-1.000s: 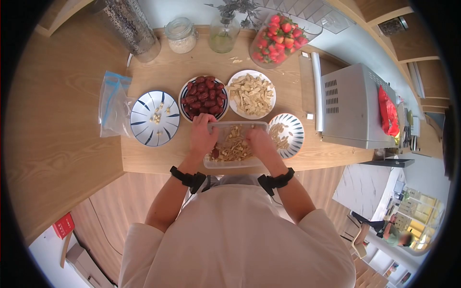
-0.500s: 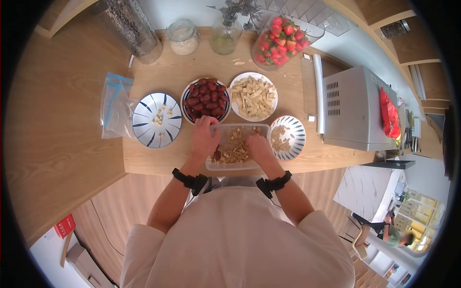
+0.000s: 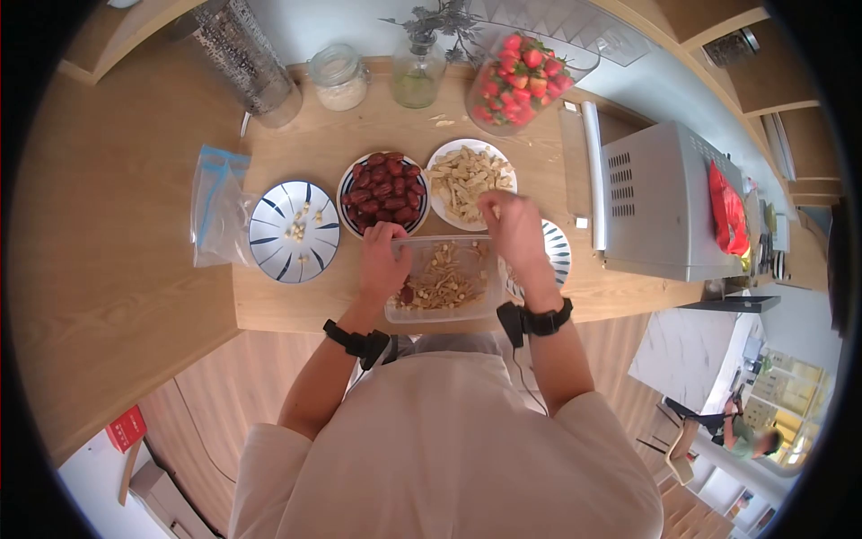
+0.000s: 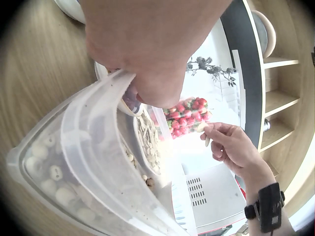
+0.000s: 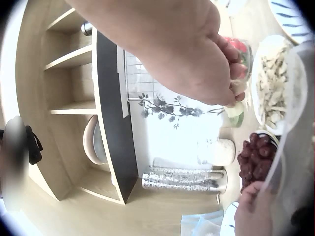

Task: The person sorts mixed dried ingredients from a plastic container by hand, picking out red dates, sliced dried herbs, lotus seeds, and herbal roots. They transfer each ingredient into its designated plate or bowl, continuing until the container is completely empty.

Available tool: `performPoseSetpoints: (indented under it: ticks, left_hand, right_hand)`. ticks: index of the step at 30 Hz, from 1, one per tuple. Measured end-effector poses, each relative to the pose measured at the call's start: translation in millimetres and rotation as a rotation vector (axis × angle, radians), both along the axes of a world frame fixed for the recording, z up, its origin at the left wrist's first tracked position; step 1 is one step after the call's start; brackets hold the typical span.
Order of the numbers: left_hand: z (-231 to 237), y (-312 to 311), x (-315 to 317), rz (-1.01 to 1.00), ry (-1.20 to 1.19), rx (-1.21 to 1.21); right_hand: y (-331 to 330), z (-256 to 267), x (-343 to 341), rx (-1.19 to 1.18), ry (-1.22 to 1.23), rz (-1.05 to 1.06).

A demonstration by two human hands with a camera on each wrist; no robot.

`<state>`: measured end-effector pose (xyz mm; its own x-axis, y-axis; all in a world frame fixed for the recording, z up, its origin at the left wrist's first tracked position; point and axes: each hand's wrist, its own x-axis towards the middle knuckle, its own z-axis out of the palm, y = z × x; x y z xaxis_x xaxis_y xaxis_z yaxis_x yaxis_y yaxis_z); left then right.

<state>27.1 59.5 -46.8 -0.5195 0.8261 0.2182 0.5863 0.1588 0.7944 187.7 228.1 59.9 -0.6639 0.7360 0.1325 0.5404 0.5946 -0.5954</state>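
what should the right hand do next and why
I'd probably lower the pale piece onto the white plate: the right hand pinches it near that plate's edge, similar-looking pale slices lie there, and the left hand holds the container.

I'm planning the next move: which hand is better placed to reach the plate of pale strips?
Probably the right hand: it pinches a pale piece near the plate of pale strips, while the left hand holds the plastic container.

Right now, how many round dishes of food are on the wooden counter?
4: the leftmost dish, the red-date dish beside it, the pale-strip dish next along, and the striped dish at right, partly hidden by the right hand.
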Motion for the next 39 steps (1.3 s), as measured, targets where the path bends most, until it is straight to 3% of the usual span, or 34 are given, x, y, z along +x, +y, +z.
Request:
performPoseSetpoints:
  ticks: [3, 10, 13, 16, 18, 19, 21, 24, 30, 34, 37, 39]
  left_hand:
    - [-1.1, 0.3, 0.4, -0.002, 0.007, 0.001]
    - [0.8, 0.0, 0.9, 0.003, 0.005, 0.004]
    - [2.2, 0.2, 0.7, 0.0, 0.004, 0.001]
    - [3.5, -1.0, 1.1, -0.003, 0.022, 0.008]
    - [4.8, -0.5, 1.4, 0.002, 0.018, 0.001]
    - [5.2, 0.1, 1.1, 0.003, 0.016, -0.002]
    - [4.2, 0.2, 0.9, 0.002, 0.021, -0.004]
    - [3.7, 0.3, 0.4, -0.005, 0.023, 0.0]
    - [4.1, -0.4, 0.1, -0.014, 0.014, -0.001]
    - [4.1, -1.3, -0.4, -0.01, 0.004, -0.031]
    - [3.5, -0.6, -0.6, -0.003, 0.007, -0.035]
    - [3.6, -1.0, -0.1, 0.001, 0.001, -0.033]
  right_hand:
    - [23.6, 0.4, -11.5, 0.108, 0.05, -0.065]
    - [46.5, -32.7, -21.9, 0.084, -0.055, -0.099]
    - [41.7, -38.0, -20.2, 0.237, 0.02, -0.134]
    - [10.0, -22.8, -9.4, 0.107, 0.024, -0.108]
    - [-14.1, -21.6, 2.0, -0.306, -0.035, 0.107]
    - [-23.4, -27.1, 6.4, -0.307, -0.035, 0.107]
    - [-39.7, -53.2, 14.4, -0.189, -0.254, 0.315]
    - [-59.4, -89.9, 17.0, -0.171, -0.377, 0.231]
    - [-69.6, -109.4, -0.1, -0.133, -0.467, 0.173]
    - [-73.4, -103.5, -4.9, -0.099, -0.499, 0.145]
    - [-71.4, -82.7, 0.7, -0.12, -0.37, 0.122]
    - [-69.0, -77.6, 8.0, -0.151, -0.443, 0.209]
